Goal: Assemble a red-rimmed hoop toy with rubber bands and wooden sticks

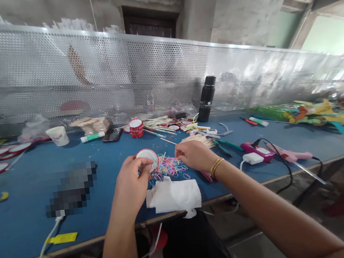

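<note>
My left hand (131, 181) pinches a round white disc with a red rim (150, 156) between thumb and fingers, tilted above the table. Beside and below the disc lies a loose pile of small, many-coloured rubber bands (169, 166). At the right side of that pile is my right hand (194, 154), fingers pinched together; whatever is in them is too small or hidden to make out. A thin wooden stick (167, 141) juts out behind its fingers, and I cannot tell whether they hold it. White tissue (174, 195) lies in front of the pile.
Behind the hands stand a stack of red-rimmed discs (136, 128), loose sticks (160, 125) and a black bottle (208, 99). Green-handled pliers (229, 146) and a pink glue gun (289, 153) with its cable lie right. A phone (72, 190) charges left. A perforated metal screen (164, 66) bounds the table.
</note>
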Action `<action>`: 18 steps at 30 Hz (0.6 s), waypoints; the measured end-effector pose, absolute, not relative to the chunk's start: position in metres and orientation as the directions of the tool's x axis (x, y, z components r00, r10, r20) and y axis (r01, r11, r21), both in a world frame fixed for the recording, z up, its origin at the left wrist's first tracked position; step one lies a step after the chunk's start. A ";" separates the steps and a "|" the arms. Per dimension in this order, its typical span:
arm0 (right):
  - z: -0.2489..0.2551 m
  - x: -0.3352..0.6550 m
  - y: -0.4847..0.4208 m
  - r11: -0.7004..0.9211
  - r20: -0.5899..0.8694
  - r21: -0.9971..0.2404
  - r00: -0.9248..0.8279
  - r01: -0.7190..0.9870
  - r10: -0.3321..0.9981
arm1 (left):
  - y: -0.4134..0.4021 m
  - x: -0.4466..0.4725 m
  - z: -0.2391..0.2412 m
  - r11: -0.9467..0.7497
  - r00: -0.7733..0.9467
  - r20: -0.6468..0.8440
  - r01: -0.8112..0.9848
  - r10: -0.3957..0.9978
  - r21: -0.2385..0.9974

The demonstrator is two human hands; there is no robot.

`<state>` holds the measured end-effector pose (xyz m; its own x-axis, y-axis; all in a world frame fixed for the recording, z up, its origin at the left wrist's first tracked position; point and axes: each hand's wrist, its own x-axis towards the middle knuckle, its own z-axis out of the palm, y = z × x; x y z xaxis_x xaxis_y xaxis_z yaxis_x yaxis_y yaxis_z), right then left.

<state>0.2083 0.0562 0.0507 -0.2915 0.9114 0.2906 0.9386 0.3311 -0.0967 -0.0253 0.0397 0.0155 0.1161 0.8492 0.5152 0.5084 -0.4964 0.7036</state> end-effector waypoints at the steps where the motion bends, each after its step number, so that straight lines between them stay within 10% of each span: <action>1: 0.050 0.209 0.056 0.342 0.299 -0.121 -0.294 0.932 0.908 | 0.040 -0.025 0.015 -0.498 0.120 0.518 0.521 0.847 0.694; 18: 0.041 0.189 0.044 0.566 0.448 -0.508 -0.362 0.649 0.818 | 0.036 -0.007 0.016 -0.516 0.155 0.552 0.619 0.820 0.593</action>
<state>0.1891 0.0436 0.0412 -0.3617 0.8176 0.4480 0.6494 0.5658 -0.5081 -0.0065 0.0356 0.0164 0.1548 0.8196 0.5517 0.6188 -0.5157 0.5925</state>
